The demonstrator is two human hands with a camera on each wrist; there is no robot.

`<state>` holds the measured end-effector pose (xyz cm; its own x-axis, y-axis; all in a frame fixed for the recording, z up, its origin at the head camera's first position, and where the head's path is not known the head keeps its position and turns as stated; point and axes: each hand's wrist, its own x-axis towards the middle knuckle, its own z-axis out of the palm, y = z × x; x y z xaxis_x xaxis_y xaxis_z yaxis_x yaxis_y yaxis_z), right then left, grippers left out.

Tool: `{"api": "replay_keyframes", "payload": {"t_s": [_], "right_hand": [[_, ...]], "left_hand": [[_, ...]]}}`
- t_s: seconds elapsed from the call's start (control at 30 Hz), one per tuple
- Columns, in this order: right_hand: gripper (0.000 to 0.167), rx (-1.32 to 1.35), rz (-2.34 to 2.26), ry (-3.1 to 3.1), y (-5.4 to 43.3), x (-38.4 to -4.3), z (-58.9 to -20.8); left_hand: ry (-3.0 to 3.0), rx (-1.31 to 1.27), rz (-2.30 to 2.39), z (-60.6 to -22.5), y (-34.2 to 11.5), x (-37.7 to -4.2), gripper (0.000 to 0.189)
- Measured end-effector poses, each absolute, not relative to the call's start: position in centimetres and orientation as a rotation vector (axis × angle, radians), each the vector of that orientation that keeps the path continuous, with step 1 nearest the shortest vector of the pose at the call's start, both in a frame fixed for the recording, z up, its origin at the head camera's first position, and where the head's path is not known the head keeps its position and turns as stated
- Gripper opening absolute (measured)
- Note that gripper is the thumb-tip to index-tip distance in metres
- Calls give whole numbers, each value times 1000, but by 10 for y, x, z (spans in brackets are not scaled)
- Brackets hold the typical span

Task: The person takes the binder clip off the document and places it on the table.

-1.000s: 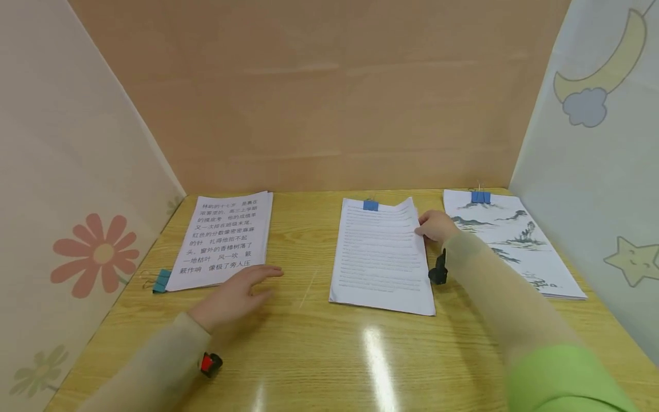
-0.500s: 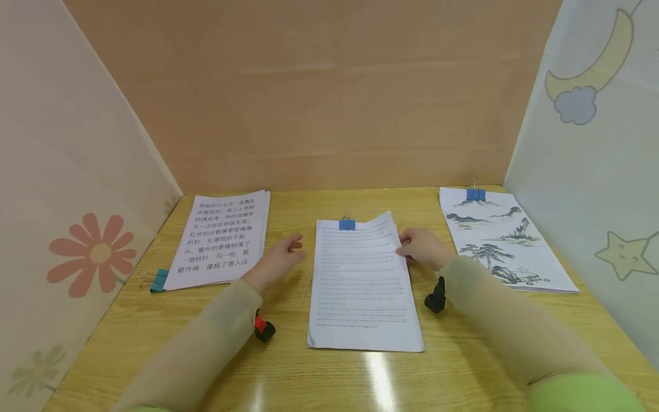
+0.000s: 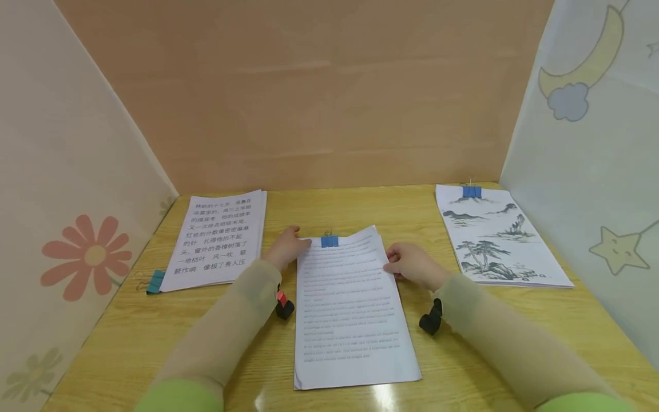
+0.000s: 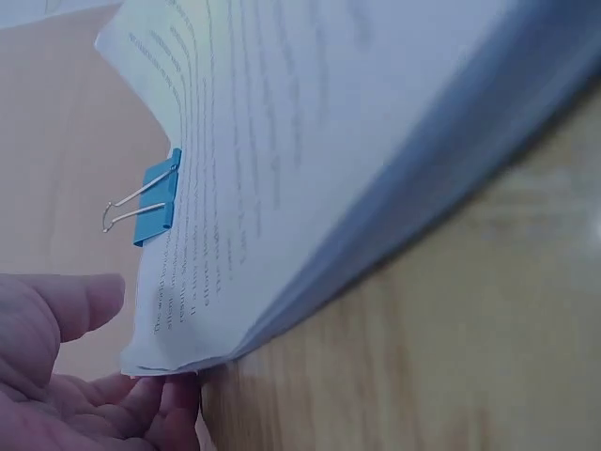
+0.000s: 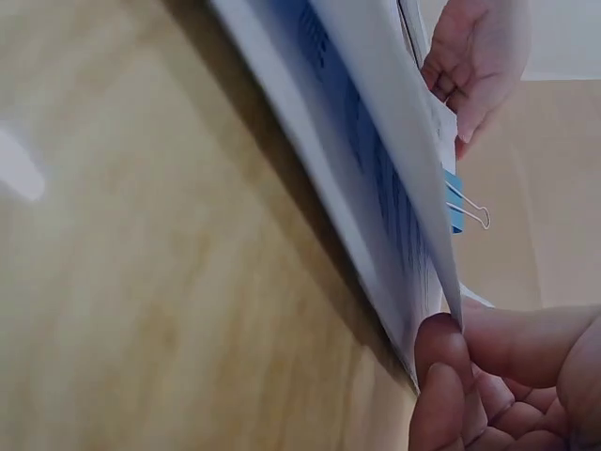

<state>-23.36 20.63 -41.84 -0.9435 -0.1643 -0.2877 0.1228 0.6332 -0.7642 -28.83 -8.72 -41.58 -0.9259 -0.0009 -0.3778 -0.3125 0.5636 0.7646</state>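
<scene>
A stack of printed sheets point(image 3: 350, 320) lies in front of me, a blue binder clip point(image 3: 329, 241) on its top edge. Its upper right part is pinched between the thumb and forefinger of my right hand point(image 3: 414, 264), which lifts that edge. In the right wrist view, the lifted paper point(image 5: 390, 113) stands away from the sheets below. My left hand point(image 3: 286, 247) is at the upper left corner. The left wrist view has its fingers point(image 4: 169, 409) touching the corner from beneath, while the thumb point(image 4: 89, 305) stays apart from the paper.
To the left lies a stack with large Chinese text point(image 3: 218, 240), a teal binder clip point(image 3: 155, 281) at its lower left corner. A stack with a landscape painting point(image 3: 501, 237) and a blue clip point(image 3: 472, 191) lies at right. Walls enclose the wooden table point(image 3: 128, 355).
My right hand has drawn the printed stack toward me and leftward. The left hand has moved forward and right, from beside the Chinese text stack to the printed stack's upper left corner.
</scene>
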Motion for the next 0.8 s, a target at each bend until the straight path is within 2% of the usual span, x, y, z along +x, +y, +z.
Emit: {"api": "replay_keyframes", "payload": {"t_s": [0.17,0.33,0.53,0.8], "right_hand": [[16,-87,-1184,2557,202,-225,-420],[25,-156,-1015,2689,206,-219,-418],[33,-148,-989,2806,218,-213,-409],[33,-144,-1050,2823,227,-210,-403]], "left_hand": [[2509,-239,1206,-417,-87,-291,53],[2507,-254,1162,-421,-88,-294,35],[2528,-237,1126,-424,-88,-297,34],[2555,-229,1189,-430,-88,-293,23]]}}
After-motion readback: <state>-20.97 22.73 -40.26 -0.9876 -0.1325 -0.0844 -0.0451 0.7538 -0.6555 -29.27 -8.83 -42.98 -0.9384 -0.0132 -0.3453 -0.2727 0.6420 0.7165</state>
